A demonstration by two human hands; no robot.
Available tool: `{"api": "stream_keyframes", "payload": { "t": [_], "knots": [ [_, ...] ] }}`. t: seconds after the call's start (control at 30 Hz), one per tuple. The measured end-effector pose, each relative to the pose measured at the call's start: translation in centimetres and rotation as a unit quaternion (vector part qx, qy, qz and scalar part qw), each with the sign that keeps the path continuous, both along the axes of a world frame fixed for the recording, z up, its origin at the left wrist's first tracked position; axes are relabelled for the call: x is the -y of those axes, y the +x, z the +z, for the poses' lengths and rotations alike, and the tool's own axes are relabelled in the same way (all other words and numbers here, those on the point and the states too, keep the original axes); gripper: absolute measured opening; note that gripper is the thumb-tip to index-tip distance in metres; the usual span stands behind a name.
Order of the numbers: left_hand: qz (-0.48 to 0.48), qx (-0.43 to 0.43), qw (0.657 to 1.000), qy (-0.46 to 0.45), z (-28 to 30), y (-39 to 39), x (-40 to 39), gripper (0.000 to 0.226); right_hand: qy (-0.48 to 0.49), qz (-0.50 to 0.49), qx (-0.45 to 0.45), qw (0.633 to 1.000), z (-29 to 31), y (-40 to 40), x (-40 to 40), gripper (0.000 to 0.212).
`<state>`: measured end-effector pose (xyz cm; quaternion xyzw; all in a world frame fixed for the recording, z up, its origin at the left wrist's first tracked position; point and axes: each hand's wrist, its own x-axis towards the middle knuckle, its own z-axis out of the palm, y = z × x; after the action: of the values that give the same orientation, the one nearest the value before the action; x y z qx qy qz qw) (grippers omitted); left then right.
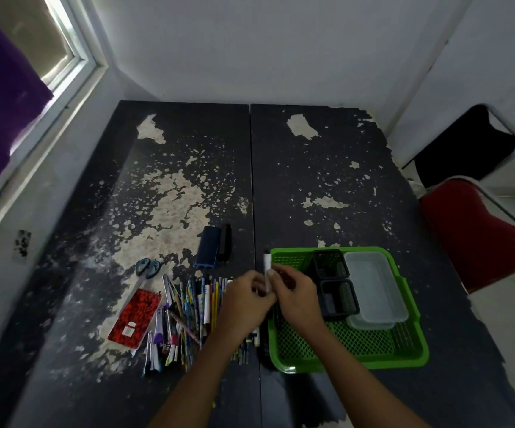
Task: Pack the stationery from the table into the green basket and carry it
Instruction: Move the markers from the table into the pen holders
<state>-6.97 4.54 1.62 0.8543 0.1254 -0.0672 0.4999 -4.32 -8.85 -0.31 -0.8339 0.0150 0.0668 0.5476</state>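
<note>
Both hands, left (245,299) and right (296,299), pinch a marker (267,268) at the basket (410,359) rim, likely for loading.

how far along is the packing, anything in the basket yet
Barely started. The green basket holds only two black bins and clear tubs, no loose stationery visible. Both hands, left and right, hold a white marker. Pens, notebook, scissors and stapler remain on the table.
</note>
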Motion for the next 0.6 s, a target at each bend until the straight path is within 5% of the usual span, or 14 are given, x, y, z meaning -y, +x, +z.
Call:
{"api": "stream_keyframes", "payload": {
  "t": [0.17,0.3,0.6],
  "knots": [
    [-0.013,0.004,0.999,-0.049,-0.8,0.3,2.3,0.019,0.011,-0.018,0.005,1.000,-0.2,1.0,1.5,0.025],
    [0.000,0.005,0.999,0.041,-3.5,-0.6,2.1,0.036,-0.129,-0.021,-0.074,0.989,-2.1,2.3,2.1,0.018],
    [0.009,-0.024,1.000,-0.010,-4.5,-1.0,1.6,0.042,-0.304,0.030,-0.139,0.942,-5.9,4.3,0.4,0.022]
  ]
}}
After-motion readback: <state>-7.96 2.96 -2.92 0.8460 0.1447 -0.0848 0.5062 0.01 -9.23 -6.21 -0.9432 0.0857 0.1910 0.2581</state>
